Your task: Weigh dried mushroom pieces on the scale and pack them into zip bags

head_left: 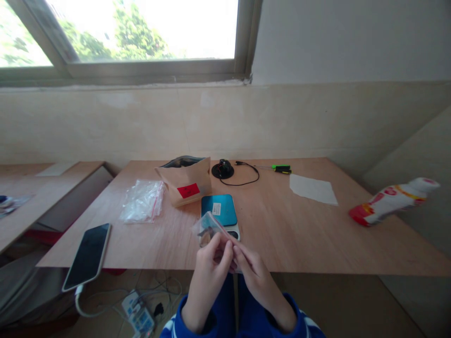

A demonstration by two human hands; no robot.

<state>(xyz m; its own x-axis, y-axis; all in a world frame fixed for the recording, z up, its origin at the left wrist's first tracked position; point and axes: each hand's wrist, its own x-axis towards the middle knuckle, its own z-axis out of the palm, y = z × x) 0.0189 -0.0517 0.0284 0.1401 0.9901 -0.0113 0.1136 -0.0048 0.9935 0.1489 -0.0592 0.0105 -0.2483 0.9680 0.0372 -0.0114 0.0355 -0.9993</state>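
Worktop seen from the head camera, left to right: a flat phone with a black screen and pale rim [88, 256] lies across the front edge of the tan wood-grain table [151, 249], a white cable [80, 303] plugged into its near end; beyond it lies a loose pile of clear plastic bags with red seal lines [143, 202], just beside an open-topped brown paper pouch [186, 178] bearing a red label [188, 190]; near the front edge, the left hand [207, 263] pinches a small clear zip bag with brownish contents [210, 223], thumb and finger closed on its sealing edge; a flat scale with a blue top [218, 209] lies behind this bag, partly hidden; the right hand [255, 272] grips the same edge, its fingertips meeting those of the left; farther back are a round black base [223, 169], a thin black cable [246, 183] and green and yellow-black tool handles [281, 167]; then come a white paper sheet [313, 189] and a red-and-white plastic bottle [391, 202], slanting in this view.
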